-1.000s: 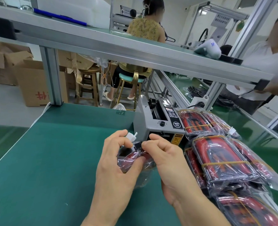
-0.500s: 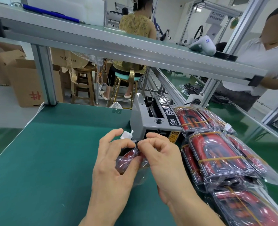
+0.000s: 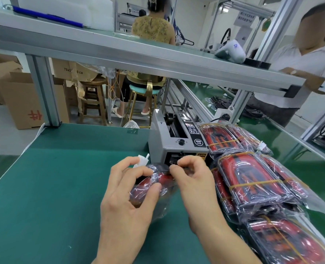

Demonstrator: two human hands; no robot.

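While bag (image 3: pixel 152 189) in hands (image 3: pixel 127 204) (image 3: pixel 194 185), carton (image 3: pixel 62 70) "75x3…0 CM"

bagged red item (image 3: pixel 148 184): middle under left hand (image 3: pixel 125 206) | tape dispenser (image 3: pixel 163 147) slot: behind right hand (image 3: pixel 194 183) | lowest bundle (image 3: pixel 283 242): cut by edge

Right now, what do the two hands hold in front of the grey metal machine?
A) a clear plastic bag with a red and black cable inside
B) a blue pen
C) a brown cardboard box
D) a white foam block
A: the left hand and the right hand both pinch the clear plastic bag with a red and black cable inside, just before the grey metal machine.
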